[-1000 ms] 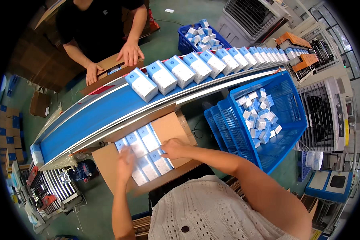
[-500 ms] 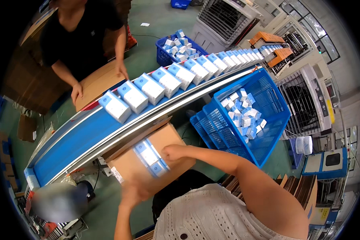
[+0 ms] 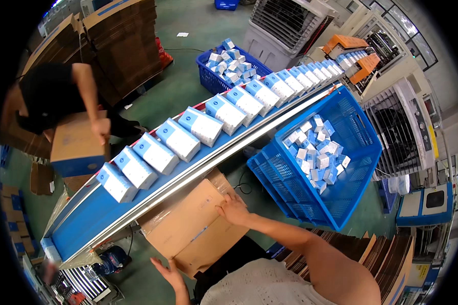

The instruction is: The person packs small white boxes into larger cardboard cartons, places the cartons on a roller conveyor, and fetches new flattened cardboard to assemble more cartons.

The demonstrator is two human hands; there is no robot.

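Note:
A brown cardboard carton (image 3: pixel 185 216) stands in front of me beside the conveyor. Its two top flaps lie folded inward, leaving a thin slit where a little blue shows. My right hand (image 3: pixel 233 208) presses on the right part of the top, fingers spread over the cardboard and gripping nothing. At the carton's near left corner is my left hand (image 3: pixel 170 274), open with thumb and fingers apart; whether it touches the cardboard I cannot tell. Blue-and-white boxes (image 3: pixel 178 140) stand in a row on the blue conveyor belt (image 3: pixel 81 223) just beyond the carton.
On the right, a large blue crate (image 3: pixel 359 188) holds many small boxes; a smaller blue basket (image 3: pixel 208 81) of boxes sits behind the conveyor. Flat cardboard (image 3: pixel 387 259) stacks near my right elbow. Across the belt a co-worker (image 3: pixel 53 94) bends over another carton (image 3: pixel 79 142).
The flaps have come down over the boxes in my carton. My right fist has opened onto the top. The belt's boxes have moved down-left. The co-worker has shifted left and bent over.

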